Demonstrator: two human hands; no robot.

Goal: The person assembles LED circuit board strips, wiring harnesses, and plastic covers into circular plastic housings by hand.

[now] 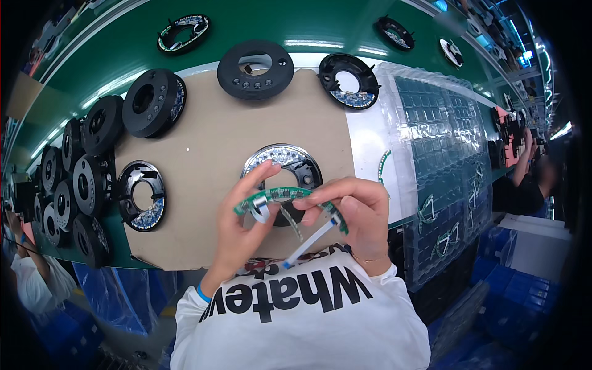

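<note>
Between my two hands is a green arc-shaped circuit board [280, 193], raised above the bench. My left hand [243, 225] pinches its left end, by a pale curled flat cable [259, 211]. With thumb and fingers, my right hand [354, 209] grips the right part of the board. A white ribbon cable [311, 243] with blue ends slants down from that side toward my shirt. Just beyond my fingers, a round black housing [308, 166] fitted with a circuit board lies on the brown mat, partly covered by my hands.
Several black ring housings [89, 185] crowd the left side. Others stand along the far edge, among them a ring housing [255, 71]. Clear plastic trays [438, 123] with several green boards lie at right, beside a loose curved board [384, 166]. Another person [524, 179] is at far right.
</note>
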